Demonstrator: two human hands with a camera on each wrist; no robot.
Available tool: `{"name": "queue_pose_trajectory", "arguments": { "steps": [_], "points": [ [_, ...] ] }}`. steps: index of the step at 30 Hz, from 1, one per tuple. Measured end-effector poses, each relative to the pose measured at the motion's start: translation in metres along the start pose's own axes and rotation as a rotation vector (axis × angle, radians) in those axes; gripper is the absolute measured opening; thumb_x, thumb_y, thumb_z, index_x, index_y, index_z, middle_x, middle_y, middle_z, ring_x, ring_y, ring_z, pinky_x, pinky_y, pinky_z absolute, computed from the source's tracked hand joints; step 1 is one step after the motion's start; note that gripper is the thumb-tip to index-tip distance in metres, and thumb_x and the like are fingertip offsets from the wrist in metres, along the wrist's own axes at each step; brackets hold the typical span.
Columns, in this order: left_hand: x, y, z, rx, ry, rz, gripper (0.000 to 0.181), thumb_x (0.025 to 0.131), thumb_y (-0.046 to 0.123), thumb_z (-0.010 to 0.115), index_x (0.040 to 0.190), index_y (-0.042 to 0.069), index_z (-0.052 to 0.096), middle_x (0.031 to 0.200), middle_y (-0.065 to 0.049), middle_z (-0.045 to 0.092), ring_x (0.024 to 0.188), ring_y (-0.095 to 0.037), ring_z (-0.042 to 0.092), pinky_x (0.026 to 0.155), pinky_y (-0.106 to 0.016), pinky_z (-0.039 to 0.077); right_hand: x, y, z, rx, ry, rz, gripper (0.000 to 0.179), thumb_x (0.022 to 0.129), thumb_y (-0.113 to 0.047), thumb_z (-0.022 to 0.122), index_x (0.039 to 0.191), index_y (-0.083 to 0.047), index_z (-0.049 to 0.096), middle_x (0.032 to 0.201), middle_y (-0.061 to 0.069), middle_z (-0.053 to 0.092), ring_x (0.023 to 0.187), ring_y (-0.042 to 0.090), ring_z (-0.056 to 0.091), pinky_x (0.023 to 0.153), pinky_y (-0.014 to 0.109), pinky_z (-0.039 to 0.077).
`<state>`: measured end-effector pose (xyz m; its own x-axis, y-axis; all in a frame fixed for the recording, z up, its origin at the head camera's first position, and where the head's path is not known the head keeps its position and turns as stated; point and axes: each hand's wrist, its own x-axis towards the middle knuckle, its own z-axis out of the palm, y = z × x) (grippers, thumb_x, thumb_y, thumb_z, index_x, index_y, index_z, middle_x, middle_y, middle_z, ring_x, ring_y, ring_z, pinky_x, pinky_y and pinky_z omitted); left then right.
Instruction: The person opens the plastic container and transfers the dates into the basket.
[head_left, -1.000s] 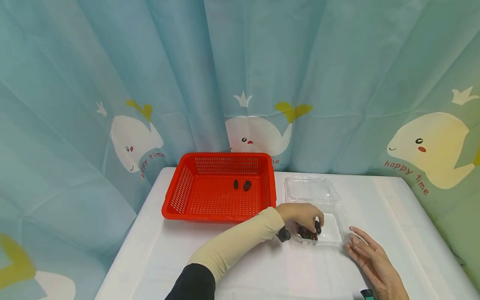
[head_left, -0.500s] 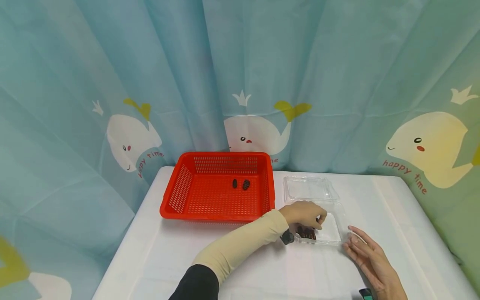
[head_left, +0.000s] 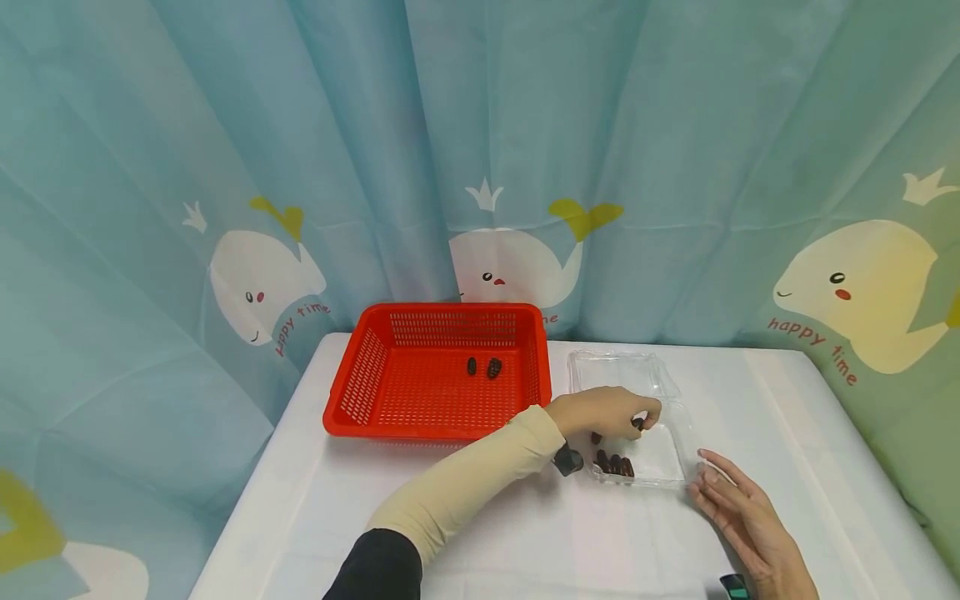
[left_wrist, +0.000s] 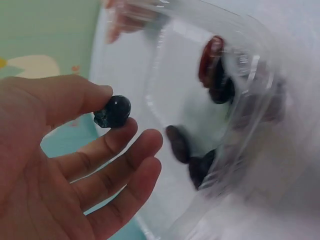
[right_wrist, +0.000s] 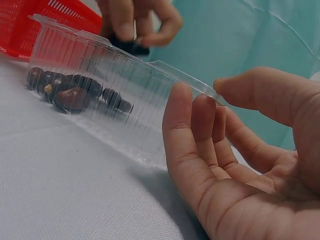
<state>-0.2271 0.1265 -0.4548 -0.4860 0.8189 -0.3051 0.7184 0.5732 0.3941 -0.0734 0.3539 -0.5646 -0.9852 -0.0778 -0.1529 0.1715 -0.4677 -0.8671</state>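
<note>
My left hand [head_left: 607, 410] is over the clear plastic box [head_left: 658, 458] and pinches a dark, shiny date [left_wrist: 114, 111] between thumb and fingertips. The other fingers of this hand are bent loosely below it. Several dates [head_left: 617, 463] lie in the box along its near left side, and they show brown and glossy through the wall in the right wrist view. At the box's right side, my right hand [head_left: 750, 525] pinches the rim, thumb on top and fingers against the outer wall [right_wrist: 150, 107].
To the left of the box stands a red perforated basket [head_left: 435, 434] with dates [head_left: 494, 367] on its floor. The box's hinged lid [head_left: 618, 371] lies open behind it on the white-covered table [head_left: 525, 542]. A blue-green curtain [head_left: 675, 167] hangs at the table's back edge.
My left hand has risen and moved slightly back and right from the near dates, still pinching its date. More dates in the box now show. The right hand stays at the rim.
</note>
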Motion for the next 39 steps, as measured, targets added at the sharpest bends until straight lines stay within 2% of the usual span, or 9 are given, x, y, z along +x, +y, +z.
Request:
{"name": "queue_pose_trajectory", "arguments": {
  "steps": [5,7,11,15,18,22,27,35,39],
  "points": [
    [-0.013,-0.006,-0.020,-0.140,0.005,0.038,0.033,0.101,0.013,0.059,0.132,0.025,0.056,0.085,0.004,0.060,0.071,-0.008,0.054,0.064,-0.017,0.044,0.000,-0.001,0.001,-0.013,0.021,0.013,0.039,0.110,-0.003,0.045,0.124,-0.029,0.069,0.111,-0.005,0.065,0.101,0.008,0.070,0.092,0.024,0.060],
    [-0.019,-0.009,-0.028,-0.206,0.015,0.055,0.032,0.101,0.012,0.060,0.130,0.022,0.058,0.091,0.001,0.068,0.075,-0.011,0.059,0.068,-0.017,0.045,-0.001,-0.002,0.001,-0.017,0.033,0.021,0.038,0.110,-0.004,0.046,0.124,-0.030,0.070,0.111,-0.005,0.065,0.100,0.008,0.070,0.092,0.024,0.060],
    [-0.030,-0.017,-0.040,-0.406,0.005,0.063,0.024,0.100,0.007,0.059,0.121,0.017,0.064,0.101,-0.002,0.070,0.089,-0.019,0.069,0.074,-0.016,0.053,-0.002,-0.002,0.002,-0.025,0.054,0.032,0.037,0.110,-0.005,0.047,0.122,-0.031,0.070,0.111,-0.006,0.065,0.101,0.008,0.070,0.093,0.024,0.060],
    [-0.041,-0.023,-0.050,-0.649,-0.015,0.070,0.021,0.100,0.004,0.059,0.119,0.011,0.068,0.104,-0.003,0.066,0.094,-0.018,0.070,0.084,-0.025,0.062,-0.002,-0.003,0.001,-0.032,0.069,0.038,0.037,0.109,-0.006,0.048,0.122,-0.033,0.070,0.111,-0.007,0.065,0.101,0.007,0.070,0.093,0.024,0.060],
    [-0.049,-0.030,-0.058,-0.765,-0.010,0.069,0.023,0.102,0.004,0.059,0.122,0.010,0.069,0.106,-0.005,0.065,0.092,-0.014,0.069,0.089,-0.031,0.063,-0.001,-0.003,0.002,-0.027,0.072,0.041,0.036,0.109,-0.006,0.048,0.122,-0.033,0.070,0.111,-0.007,0.065,0.101,0.007,0.069,0.093,0.023,0.060],
    [-0.060,-0.041,-0.067,-0.831,0.027,0.062,0.028,0.103,0.006,0.059,0.128,0.012,0.069,0.112,-0.006,0.064,0.100,-0.021,0.068,0.091,-0.033,0.062,-0.001,-0.002,0.003,-0.026,0.075,0.040,0.036,0.109,-0.006,0.049,0.121,-0.033,0.070,0.111,-0.006,0.065,0.101,0.007,0.070,0.093,0.023,0.059],
    [-0.070,-0.058,-0.074,-0.887,0.095,0.045,0.032,0.103,0.005,0.059,0.133,0.010,0.067,0.107,-0.009,0.064,0.105,-0.029,0.067,0.093,-0.035,0.062,-0.003,-0.004,0.002,-0.026,0.083,0.056,0.037,0.109,-0.007,0.049,0.120,-0.035,0.070,0.111,-0.008,0.064,0.101,0.007,0.069,0.093,0.023,0.059],
    [-0.092,-0.084,-0.083,-0.906,0.214,-0.021,0.037,0.103,0.006,0.060,0.140,0.009,0.063,0.105,-0.009,0.066,0.097,-0.021,0.071,0.097,-0.042,0.061,-0.001,-0.005,0.003,-0.036,0.086,0.054,0.035,0.109,-0.007,0.050,0.120,-0.034,0.070,0.110,-0.008,0.065,0.099,0.007,0.070,0.093,0.024,0.060],
    [-0.103,-0.097,-0.084,-0.955,0.275,-0.082,0.040,0.103,0.008,0.062,0.143,0.007,0.059,0.113,-0.012,0.066,0.103,-0.025,0.072,0.102,-0.046,0.058,0.000,-0.004,0.004,-0.040,0.084,0.062,0.035,0.109,-0.007,0.050,0.120,-0.034,0.070,0.110,-0.008,0.065,0.099,0.007,0.070,0.093,0.024,0.060]
  ]
}}
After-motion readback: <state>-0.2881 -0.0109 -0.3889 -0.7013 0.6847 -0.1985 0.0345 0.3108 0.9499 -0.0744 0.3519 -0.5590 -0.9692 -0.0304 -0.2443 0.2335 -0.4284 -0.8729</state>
